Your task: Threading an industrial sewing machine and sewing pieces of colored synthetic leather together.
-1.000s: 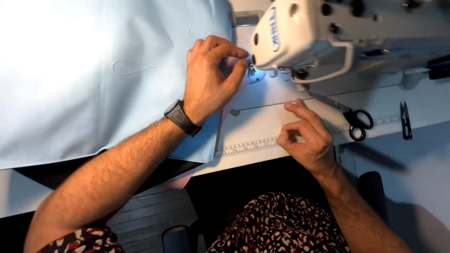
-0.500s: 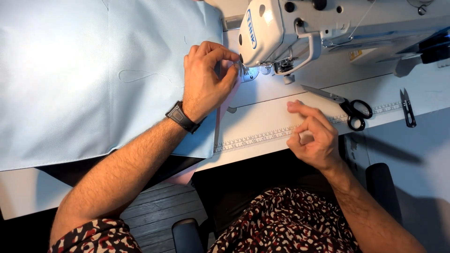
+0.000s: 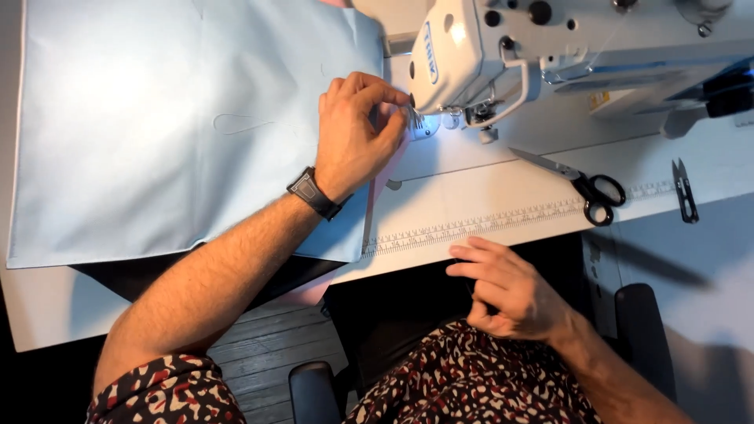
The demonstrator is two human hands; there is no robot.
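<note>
Head view gives me my left hand (image 3: 357, 129) bunched at the needle end of the white sewing machine (image 3: 503, 47), fingertips pinched together over the pale blue fabric (image 3: 157, 118); whatever they grip is too small to make out. My right hand (image 3: 510, 294) hangs below the table edge (image 3: 487, 235), fingers loosely curled, holding nothing I can see. Scissors (image 3: 585, 184) lie well apart.

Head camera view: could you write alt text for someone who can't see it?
A person's left hand pinches at the needle of a white sewing machine over pale blue fabric. Their right hand hovers below the table edge; black-handled scissors lie nearby.
</note>
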